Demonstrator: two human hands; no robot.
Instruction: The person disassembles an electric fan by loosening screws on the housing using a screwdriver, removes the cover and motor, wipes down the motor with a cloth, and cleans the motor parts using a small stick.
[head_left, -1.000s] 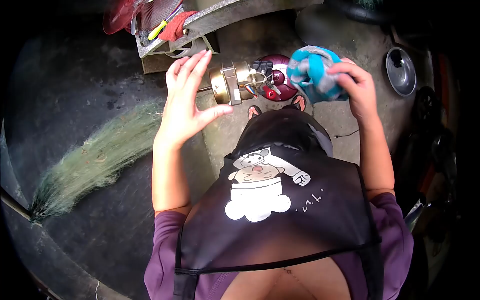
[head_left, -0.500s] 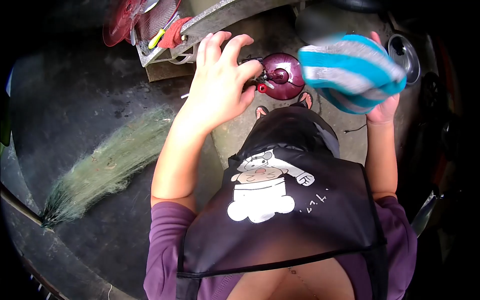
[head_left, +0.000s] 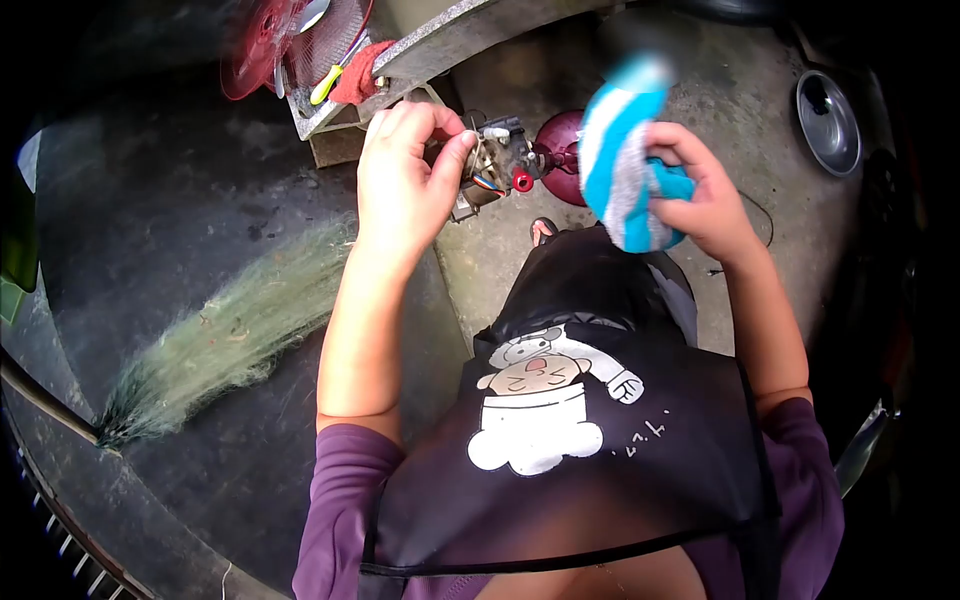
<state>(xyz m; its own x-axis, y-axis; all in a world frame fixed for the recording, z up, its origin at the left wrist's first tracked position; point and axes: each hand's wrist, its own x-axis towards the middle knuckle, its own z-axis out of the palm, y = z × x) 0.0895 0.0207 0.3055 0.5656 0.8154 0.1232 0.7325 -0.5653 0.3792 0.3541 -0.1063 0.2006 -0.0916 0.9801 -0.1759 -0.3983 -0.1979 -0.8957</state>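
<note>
A blue, white and grey striped cloth (head_left: 618, 165) is bunched in my right hand (head_left: 705, 200), its upper end blurred. My left hand (head_left: 405, 175) is closed in a pinch at the near-left side of an uncovered fan motor (head_left: 492, 158). Thumb and forefinger meet at the motor's edge; the other fingers curl behind and are partly hidden. Coloured wires and a red round knob (head_left: 522, 181) show on the motor. Behind it stands the fan's dark red round base (head_left: 562, 130), partly covered by the cloth.
A stone ledge (head_left: 430, 45) holds a red cloth (head_left: 358, 75), a yellow-handled screwdriver (head_left: 326, 85) and a red fan grille (head_left: 270, 45). Green-grey broom bristles (head_left: 240, 320) spread on the dark floor at left. A metal lid or basin (head_left: 828, 122) lies at right.
My left hand has gone from spread fingers to a pinch at the fan motor. My right hand has moved left with the striped cloth, which now hangs more upright near the motor.
</note>
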